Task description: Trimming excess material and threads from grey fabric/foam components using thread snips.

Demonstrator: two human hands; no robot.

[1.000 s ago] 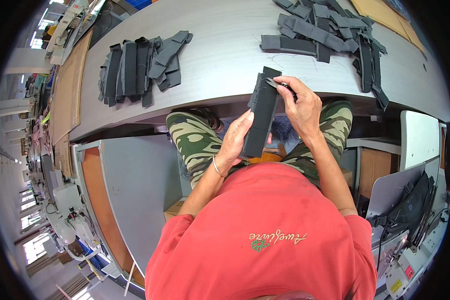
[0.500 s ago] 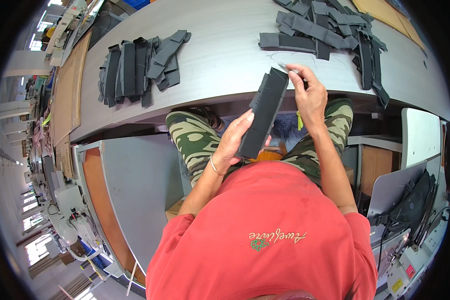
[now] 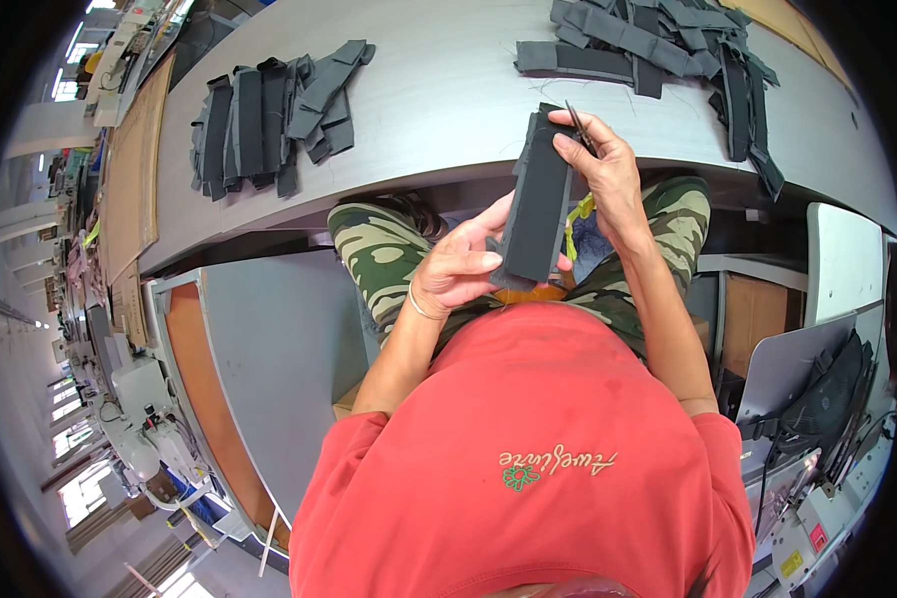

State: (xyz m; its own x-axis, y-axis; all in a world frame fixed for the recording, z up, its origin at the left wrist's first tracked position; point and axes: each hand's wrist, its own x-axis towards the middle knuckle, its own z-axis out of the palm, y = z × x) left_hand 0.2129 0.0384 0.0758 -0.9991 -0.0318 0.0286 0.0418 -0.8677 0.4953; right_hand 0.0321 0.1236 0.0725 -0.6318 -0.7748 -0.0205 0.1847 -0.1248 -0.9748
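Observation:
My left hand (image 3: 464, 263) is closed on the lower end of a dark grey-black fabric strip (image 3: 536, 204), its fingers reaching behind it. The strip is flat and folded, with loose edges along its left side, and tilts away from me above my lap. At its upper end, my right hand (image 3: 608, 174) is closed on a pair of small dark thread snips (image 3: 581, 130), whose pointed tips rise past the fingers. That hand's thumb and forefinger also touch the strip's top corner. A yellow-green band (image 3: 576, 221) hangs beside the right wrist.
On the pale table (image 3: 429, 110), a row of dark fabric strips (image 3: 259, 125) lies at the left. A larger, tangled heap of strips (image 3: 658, 45) lies at the far right. The table's near edge runs just beyond my knees. A grey panel (image 3: 279, 349) stands at my left.
The strip has turned more upright and shifted slightly right, showing more of its broad face. My right hand has come down against its top end, and the snips' dark tips now point up.

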